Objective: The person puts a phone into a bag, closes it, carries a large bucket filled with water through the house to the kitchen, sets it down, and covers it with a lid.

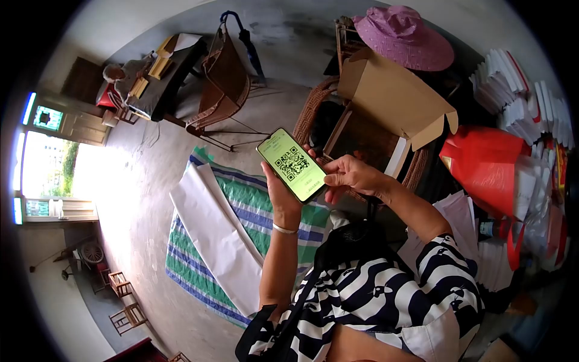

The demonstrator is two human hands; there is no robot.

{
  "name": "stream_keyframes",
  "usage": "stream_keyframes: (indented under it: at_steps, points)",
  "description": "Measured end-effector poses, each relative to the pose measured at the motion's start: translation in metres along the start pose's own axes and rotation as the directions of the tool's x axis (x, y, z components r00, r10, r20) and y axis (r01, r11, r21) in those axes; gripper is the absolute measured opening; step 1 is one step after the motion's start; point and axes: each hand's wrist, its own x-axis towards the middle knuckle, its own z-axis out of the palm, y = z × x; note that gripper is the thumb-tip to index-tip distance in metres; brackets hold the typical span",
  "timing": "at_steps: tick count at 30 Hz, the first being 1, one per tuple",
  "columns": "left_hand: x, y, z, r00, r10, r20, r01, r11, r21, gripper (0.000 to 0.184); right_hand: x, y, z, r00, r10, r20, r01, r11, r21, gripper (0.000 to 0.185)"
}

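A smartphone (292, 164) with a QR code on a pale green screen is held tilted in front of my body. My left hand (280, 192) is wrapped around it from the left and behind, with fingertips showing past its right edge. A light bangle circles that wrist. At the phone's lower right edge, my right hand (351, 176) is closed, with thumb and curled fingers touching the corner. Below the phone, a long folded white sheet (211, 232) lies across a green, blue and white striped tarp (265, 211) on the floor.
An open cardboard box (395, 90) rests on a wicker chair (313, 105), with a pink hat (404, 36) behind. Red bags (482, 166) and paper stacks (500, 78) crowd the right. A folding chair (223, 90) and a person (123, 78) at a dark table (172, 78) are farther off.
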Motion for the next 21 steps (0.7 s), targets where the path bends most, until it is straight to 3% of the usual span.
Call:
stream_keyframes:
  at_steps: [2,3,4,21]
  points:
    - [-0.011,0.003,-0.005,0.997,-0.039,-0.067,0.043,0.998,0.056,0.078,-0.004,0.012,0.009,0.999,0.025,-0.023,-0.023,0.998,0.063,0.032]
    - [0.047,-0.009,0.000,0.999,-0.036,0.031,0.035,0.999,0.030,0.078,0.006,-0.021,-0.035,0.999,-0.005,-0.048,0.004,1.000,-0.031,0.032]
    - [0.053,-0.019,0.001,0.998,-0.051,0.034,0.051,0.999,0.017,0.078,-0.001,-0.024,-0.042,0.998,0.002,-0.066,-0.005,0.999,-0.039,0.032]
    - [0.079,-0.028,-0.006,0.994,-0.103,0.044,0.105,0.993,-0.057,0.083,0.006,-0.016,-0.073,0.991,0.041,-0.129,-0.042,0.999,-0.001,0.029]
